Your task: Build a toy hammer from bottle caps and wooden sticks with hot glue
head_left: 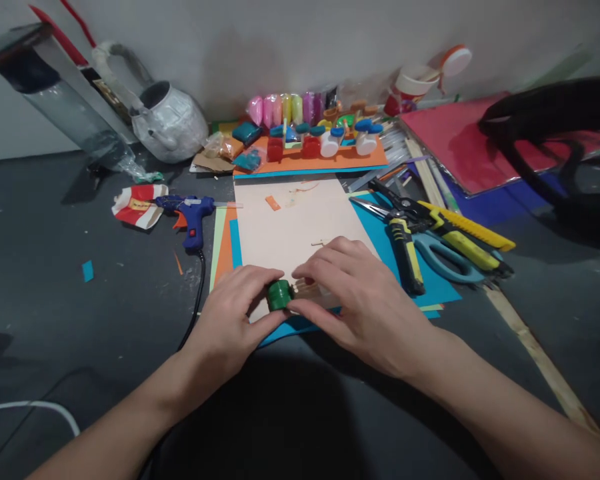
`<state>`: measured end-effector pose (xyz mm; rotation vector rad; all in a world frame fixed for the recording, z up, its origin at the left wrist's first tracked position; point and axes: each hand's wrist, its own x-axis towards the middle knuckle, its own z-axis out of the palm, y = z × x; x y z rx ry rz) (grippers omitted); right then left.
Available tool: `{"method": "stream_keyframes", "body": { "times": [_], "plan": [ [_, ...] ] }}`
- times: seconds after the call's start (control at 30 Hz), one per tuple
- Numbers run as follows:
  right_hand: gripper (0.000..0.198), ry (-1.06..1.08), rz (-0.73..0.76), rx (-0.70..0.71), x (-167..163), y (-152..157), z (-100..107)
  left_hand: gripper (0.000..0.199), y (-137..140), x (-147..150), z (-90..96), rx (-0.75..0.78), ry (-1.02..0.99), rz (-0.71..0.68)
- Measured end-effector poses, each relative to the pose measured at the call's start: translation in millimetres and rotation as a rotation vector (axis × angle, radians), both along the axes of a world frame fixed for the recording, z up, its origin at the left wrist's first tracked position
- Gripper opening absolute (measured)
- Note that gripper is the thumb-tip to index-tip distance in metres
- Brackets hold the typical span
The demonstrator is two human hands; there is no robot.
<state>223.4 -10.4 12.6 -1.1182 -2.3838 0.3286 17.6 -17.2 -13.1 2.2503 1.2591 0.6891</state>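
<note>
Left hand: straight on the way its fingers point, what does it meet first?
The small green cylinder, which the left hand already seems to grip; beyond it, probably the right hand, though depth is unclear in this one view.

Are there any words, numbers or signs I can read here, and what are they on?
None that I can read clearly.
Red-and-white wrapper: marks on its yellow patch, too blurred.
Blue glue gun: any mark on its red switch is too small.
Green cylinder: no writing shows.
</note>
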Motion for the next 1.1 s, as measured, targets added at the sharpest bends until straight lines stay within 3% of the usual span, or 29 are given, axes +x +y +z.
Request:
{"method": "stream_keyframes", "body": {
  "times": [0.17, 0.53, 0.97, 1.1],
  "plan": [
    [0.024, -0.082, -0.124, 0.001, -8, -8, 1, 0.027, -4, 2, -5.2, 0.032, 0.005, 0.004],
    [0.026, -0.219, -0.176, 0.055, -19, -7, -5, 0.022, -4, 4, -8.2, 0.027, 0.009, 0.006],
    [0.026, -0.180, -0.166, 0.056, -20, -7, -5, 0.020, -3, 4, -6.9, 0.008, 0.009, 0.006],
    [0.034, -0.051, -0.176, 0.038, -3, -4, 1, 0.031, -2, 2, -5.9, 0.035, 0.024, -0.005]
  ]
}}
